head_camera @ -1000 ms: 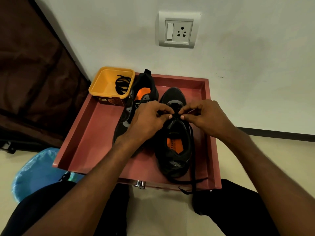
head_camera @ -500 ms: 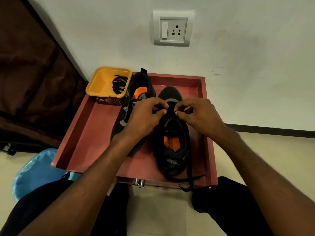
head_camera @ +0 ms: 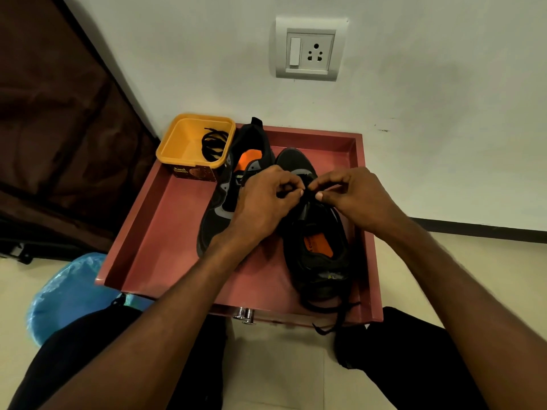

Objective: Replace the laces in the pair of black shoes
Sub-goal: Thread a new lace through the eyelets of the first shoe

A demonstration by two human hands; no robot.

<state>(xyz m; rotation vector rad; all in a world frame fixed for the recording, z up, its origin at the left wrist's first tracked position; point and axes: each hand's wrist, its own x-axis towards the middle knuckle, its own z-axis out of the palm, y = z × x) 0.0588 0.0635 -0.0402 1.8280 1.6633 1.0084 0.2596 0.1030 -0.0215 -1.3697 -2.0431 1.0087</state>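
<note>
Two black shoes with orange insoles lie in a red tray (head_camera: 165, 232). The right shoe (head_camera: 316, 253) points away from me; its black lace (head_camera: 334, 309) trails over the tray's front edge. My left hand (head_camera: 263, 202) and my right hand (head_camera: 352, 196) meet over this shoe's eyelets near the toe, each pinching the lace between thumb and fingertips. The left shoe (head_camera: 233, 184) lies beside it, partly hidden by my left hand. A coiled black lace (head_camera: 213, 143) sits in a yellow tub (head_camera: 189, 143) at the tray's back left corner.
A white wall with a socket plate (head_camera: 309, 48) stands right behind the tray. A dark brown curtain (head_camera: 53, 113) hangs at the left. A blue plastic bag (head_camera: 65, 294) lies on the floor at the front left. My knees in black trousers flank the tray's front.
Both hands have stayed pinched together at the right shoe's eyelets, with only small finger movements. The view has shifted slightly.
</note>
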